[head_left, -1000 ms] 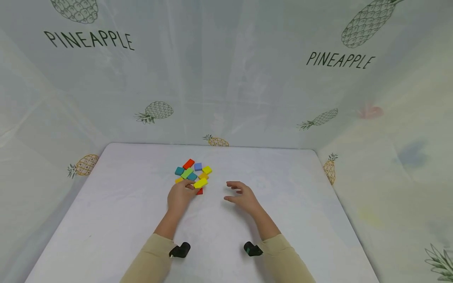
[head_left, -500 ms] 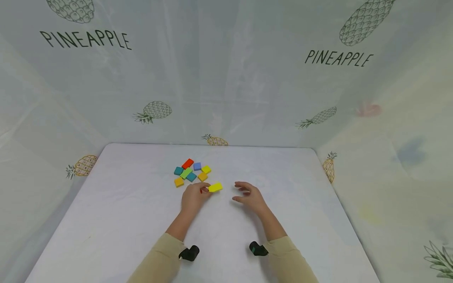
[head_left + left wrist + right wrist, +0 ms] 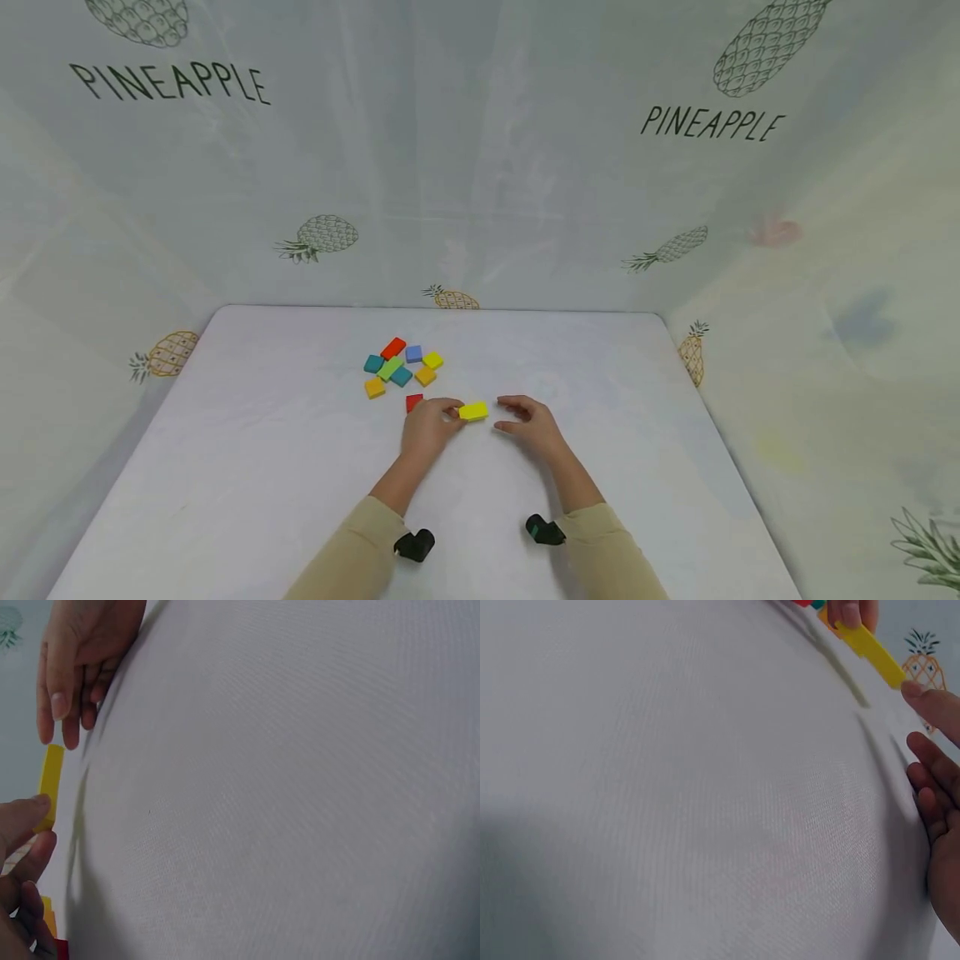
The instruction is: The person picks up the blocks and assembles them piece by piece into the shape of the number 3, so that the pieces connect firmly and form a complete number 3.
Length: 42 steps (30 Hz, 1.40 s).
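Observation:
Between the thumb and fingers of my left hand (image 3: 429, 433), one end of a yellow block (image 3: 474, 412) is pinched. The block points to the right; in the left wrist view its long yellow side (image 3: 50, 776) shows. My right hand (image 3: 532, 425) faces it with fingers apart and bent loosely, holding nothing. Its fingertips are right at the block's free end, with a narrow gap in the head view. A red block (image 3: 414, 402) lies just behind my left hand, partly covered by it.
Several coloured blocks lie in a loose cluster behind my left hand, among them a green block (image 3: 390, 368), a red-orange block (image 3: 393, 348) and a blue block (image 3: 414, 354). The white table (image 3: 600, 358) meets a pineapple-print curtain (image 3: 480, 167) at its back edge.
My left hand has carried the yellow block rightward and toward me, away from the cluster. The front red block has come into view. My right hand shifted slightly right, keeping its loose pose.

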Tool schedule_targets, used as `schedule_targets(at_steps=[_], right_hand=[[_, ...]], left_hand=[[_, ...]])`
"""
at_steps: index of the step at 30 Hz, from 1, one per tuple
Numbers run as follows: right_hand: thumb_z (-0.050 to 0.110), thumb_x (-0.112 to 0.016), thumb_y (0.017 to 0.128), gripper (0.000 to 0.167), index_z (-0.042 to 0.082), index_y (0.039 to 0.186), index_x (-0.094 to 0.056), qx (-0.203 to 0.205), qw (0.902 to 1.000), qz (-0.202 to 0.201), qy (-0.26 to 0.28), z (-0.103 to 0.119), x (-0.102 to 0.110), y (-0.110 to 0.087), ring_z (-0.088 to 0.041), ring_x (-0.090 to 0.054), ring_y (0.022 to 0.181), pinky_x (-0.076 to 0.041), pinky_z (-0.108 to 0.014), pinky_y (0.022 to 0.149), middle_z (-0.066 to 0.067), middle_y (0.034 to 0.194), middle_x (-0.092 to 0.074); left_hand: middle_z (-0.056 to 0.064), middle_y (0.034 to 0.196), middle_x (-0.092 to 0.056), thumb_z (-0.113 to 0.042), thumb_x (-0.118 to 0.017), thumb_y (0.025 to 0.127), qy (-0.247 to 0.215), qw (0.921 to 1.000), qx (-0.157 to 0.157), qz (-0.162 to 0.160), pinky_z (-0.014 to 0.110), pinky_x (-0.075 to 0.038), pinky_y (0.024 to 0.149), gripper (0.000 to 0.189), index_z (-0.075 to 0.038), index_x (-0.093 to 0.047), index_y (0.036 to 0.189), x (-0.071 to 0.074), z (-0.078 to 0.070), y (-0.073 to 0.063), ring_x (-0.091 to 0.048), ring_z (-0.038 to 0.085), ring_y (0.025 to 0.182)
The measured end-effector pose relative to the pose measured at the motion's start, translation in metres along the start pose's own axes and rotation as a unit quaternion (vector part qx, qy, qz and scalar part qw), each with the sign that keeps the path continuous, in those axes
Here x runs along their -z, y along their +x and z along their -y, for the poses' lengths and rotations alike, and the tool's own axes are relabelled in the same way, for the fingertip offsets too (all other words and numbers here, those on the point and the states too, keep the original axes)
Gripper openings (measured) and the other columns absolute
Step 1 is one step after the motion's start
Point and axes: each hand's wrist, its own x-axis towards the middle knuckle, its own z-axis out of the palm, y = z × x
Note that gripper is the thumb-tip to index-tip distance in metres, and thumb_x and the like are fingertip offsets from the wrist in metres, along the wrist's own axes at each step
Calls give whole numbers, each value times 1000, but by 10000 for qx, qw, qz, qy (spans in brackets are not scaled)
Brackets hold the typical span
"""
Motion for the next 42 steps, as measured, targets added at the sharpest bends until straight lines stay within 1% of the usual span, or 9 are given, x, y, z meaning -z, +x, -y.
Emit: schedule_targets(at_steps=[4, 6, 13, 19, 27, 34, 42], right_hand=[[19, -81, 81, 40, 16, 118, -69, -5, 9999, -5, -162, -2, -2, 0, -22, -56, 116, -44, -40, 98, 1, 120, -64], [19, -81, 81, 37, 17, 116, -70, 56, 9996, -9, -264, -2, -2, 0, -22, -56, 115, -44, -40, 98, 2, 118, -64], [14, -81, 80, 29, 14, 109, -74, 336, 9984, -13, -455, -2, -4, 0, -24, -57, 110, -45, -42, 96, 1, 111, -64], [11, -81, 79, 28, 13, 106, -76, 450, 9965, -28, -699, -4, -7, 2, -23, -56, 107, -44, -43, 96, 1, 108, -62], [10, -81, 79, 26, 11, 105, -76, 489, 9943, -139, -941, -3, -11, 3, -22, -55, 104, -44, -43, 94, 2, 104, -60], [10, -81, 79, 24, 10, 103, -77, 536, 9932, -213, -1010, -2, -13, 4, -22, -55, 102, -43, -44, 94, 1, 102, -60], [11, -80, 80, 23, 8, 103, -76, 589, 9920, -173, -1105, -2, -14, 4, -23, -54, 101, -44, -43, 91, 0, 101, -59]], left_hand=[[-8, 79, -62, -22, -81, 81, -34, 9999, 69, 138, 32, -51, 80, 31, -16, -75, 111, -5, 1, 1, -56, 16, 81], [-7, 80, -62, -21, -81, 81, -81, 9997, 116, 194, 31, -51, 81, 31, -17, -75, 111, -7, 1, 1, -55, 16, 81], [-9, 78, -61, -21, -81, 81, -53, 9998, -7, 206, 31, -51, 80, 32, -17, -75, 111, -13, 5, 0, -54, 15, 78], [-11, 78, -61, -21, -82, 80, -50, 9997, 27, 218, 32, -49, 81, 32, -18, -75, 111, -17, 8, 0, -53, 14, 79], [-11, 78, -62, -21, -82, 80, -141, 9997, 57, 185, 34, -49, 83, 34, -18, -75, 113, -18, 10, 2, -54, 15, 80], [-11, 77, -60, -22, -82, 80, -128, 9998, -29, 141, 33, -49, 82, 35, -19, -74, 114, -18, 11, 0, -52, 15, 80], [-11, 75, -57, -21, -82, 79, -136, 9998, -84, 75, 33, -49, 80, 35, -18, -74, 114, -17, 12, -1, -51, 15, 79]])
